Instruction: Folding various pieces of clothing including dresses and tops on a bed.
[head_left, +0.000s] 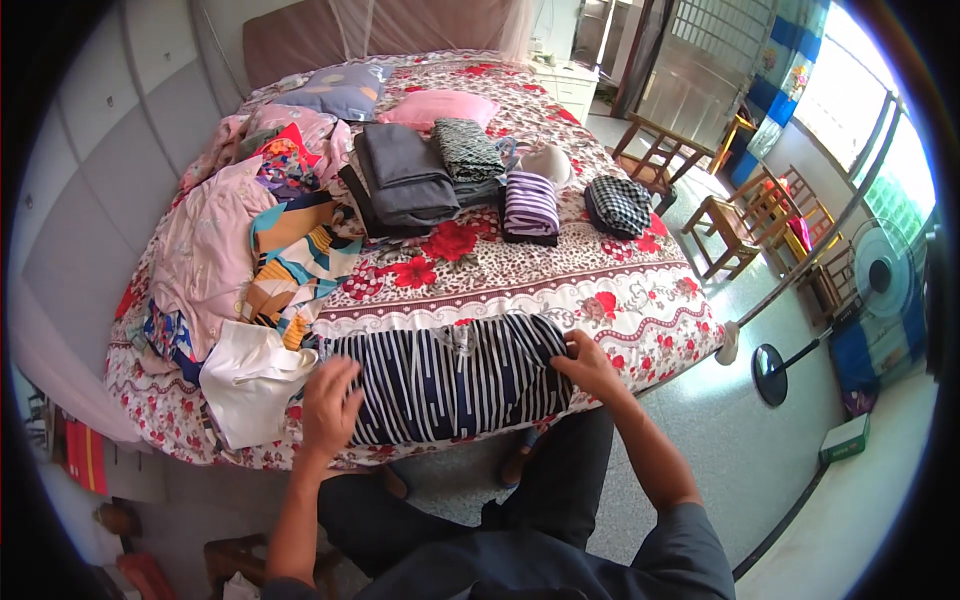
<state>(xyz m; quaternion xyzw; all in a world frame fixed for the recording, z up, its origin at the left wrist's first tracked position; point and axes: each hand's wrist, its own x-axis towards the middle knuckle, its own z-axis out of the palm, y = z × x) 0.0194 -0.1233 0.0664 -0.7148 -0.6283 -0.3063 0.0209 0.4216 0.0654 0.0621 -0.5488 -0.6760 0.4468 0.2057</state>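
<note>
A navy-and-white striped garment (457, 382) lies folded into a wide strip along the near edge of the bed, its neckline on top. At its right end, my right hand (592, 365) pinches the edge between thumb and fingers. My left hand (330, 409) is slightly blurred over the left end, fingers apart and holding nothing. Just left of that hand, a white garment (251, 379) is spread loosely on the floral bedsheet (510, 289).
Loose clothes, including a pink garment (210, 247) and a multicoloured patterned garment (296, 262), heap at the left. Farther back sit folded dark trousers (412, 176), a purple-striped folded garment (531, 204) and a checked folded garment (621, 204). A standing fan (877, 274) is at the right.
</note>
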